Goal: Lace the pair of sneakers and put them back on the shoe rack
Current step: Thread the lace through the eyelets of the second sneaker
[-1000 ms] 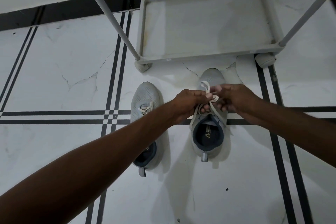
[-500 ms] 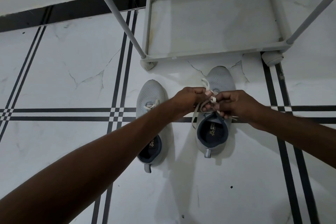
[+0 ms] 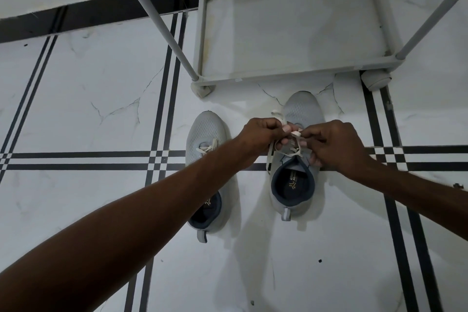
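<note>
Two grey sneakers with dark blue linings stand side by side on the floor, toes toward the rack. The left sneaker (image 3: 206,132) has white laces tied across its tongue. Over the right sneaker (image 3: 301,109) both hands meet: my left hand (image 3: 260,134) and my right hand (image 3: 336,144) each pinch part of its white lace (image 3: 296,133), with a loop (image 3: 277,114) sticking up by the left fingers and a loose end (image 3: 269,159) hanging down the shoe's left side. The grey shoe rack (image 3: 291,76) stands just beyond the toes.
The floor is white marble tile with black double lines (image 3: 162,114) crossing under the shoes. The rack's slanted poles (image 3: 154,15) rise at left and right. A dark skirting strip (image 3: 76,15) runs along the wall behind.
The hands have pulled the lace lower and tighter over the right sneaker's tongue; the tall loop has shortened. The view has shifted slightly, so the shoes sit lower right.
</note>
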The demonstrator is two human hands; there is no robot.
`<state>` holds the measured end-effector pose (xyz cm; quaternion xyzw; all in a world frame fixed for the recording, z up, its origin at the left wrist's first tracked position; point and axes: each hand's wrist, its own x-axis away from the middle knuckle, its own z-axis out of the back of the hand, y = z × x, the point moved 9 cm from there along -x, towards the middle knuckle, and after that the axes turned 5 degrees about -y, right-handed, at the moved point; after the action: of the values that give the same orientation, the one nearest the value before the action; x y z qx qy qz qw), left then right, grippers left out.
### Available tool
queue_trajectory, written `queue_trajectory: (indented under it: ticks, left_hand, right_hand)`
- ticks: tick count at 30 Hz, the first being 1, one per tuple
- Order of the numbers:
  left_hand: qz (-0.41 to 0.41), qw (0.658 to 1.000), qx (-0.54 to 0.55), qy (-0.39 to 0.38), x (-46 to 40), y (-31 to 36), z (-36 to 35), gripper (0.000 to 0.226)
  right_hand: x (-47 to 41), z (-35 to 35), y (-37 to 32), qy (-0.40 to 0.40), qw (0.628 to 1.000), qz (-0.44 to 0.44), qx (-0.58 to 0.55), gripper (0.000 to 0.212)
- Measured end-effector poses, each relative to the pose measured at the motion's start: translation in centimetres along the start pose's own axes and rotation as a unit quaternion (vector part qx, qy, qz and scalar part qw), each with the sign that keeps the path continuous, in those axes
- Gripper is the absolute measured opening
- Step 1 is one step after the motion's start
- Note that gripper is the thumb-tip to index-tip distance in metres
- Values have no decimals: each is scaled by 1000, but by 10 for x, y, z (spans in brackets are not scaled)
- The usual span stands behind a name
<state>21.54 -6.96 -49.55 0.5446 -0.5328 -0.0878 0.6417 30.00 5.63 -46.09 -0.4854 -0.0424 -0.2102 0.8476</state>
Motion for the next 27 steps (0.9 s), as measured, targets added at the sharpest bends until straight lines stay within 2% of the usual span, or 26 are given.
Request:
queue_trajectory:
  ticks: [2,5,9,11,14,16,18,20,22,23,24,25,27]
  left_hand:
    - [10,1000,18,8,-2,-2,2,23]
    - [-5,999,39,1,-3,2,-1,19]
    - [-24,999,34,-2,-4,6,-1,19]
    - [-31,999,22,-9,-5,9,-2,21]
    - [-41,999,-3,-26,-4,14,-7,22]
    - [-46,998,-25,-37,-2,17,-6,19]
    - [-68,989,-123,-43,-1,23,-2,15]
    - [-110,946,-304,-32,0,31,-1,13]
    - [-178,861,-476,1,8,41,-13,16]
    - [-226,813,-536,19,15,45,-24,25]
    - [-267,779,-566,35,21,45,-33,34]
    - [-293,764,-573,48,26,45,-40,39]
    - [-311,766,-556,84,31,45,-43,36]
  right_hand:
    - [5,0,-3,-5,998,24,54,12]
    - [13,-1,-1,-20,990,39,131,15]
    - [11,7,-4,-5,988,30,152,21]
    - [4,8,-5,-2,997,10,82,19]
    - [-1,-12,3,-74,985,-62,-145,7]
    - [0,-19,10,-103,969,-90,-205,11]
    - [0,-20,14,-127,960,-104,-227,13]
    - [-1,-21,16,-151,951,-115,-243,13]
    - [-2,-22,20,-163,939,-139,-268,15]
    - [-3,-23,24,-164,931,-157,-286,16]
    - [-3,-25,28,-165,921,-177,-305,18]
    - [-4,-27,31,-169,911,-195,-323,20]
    - [-4,-34,32,-192,888,-216,-356,23]
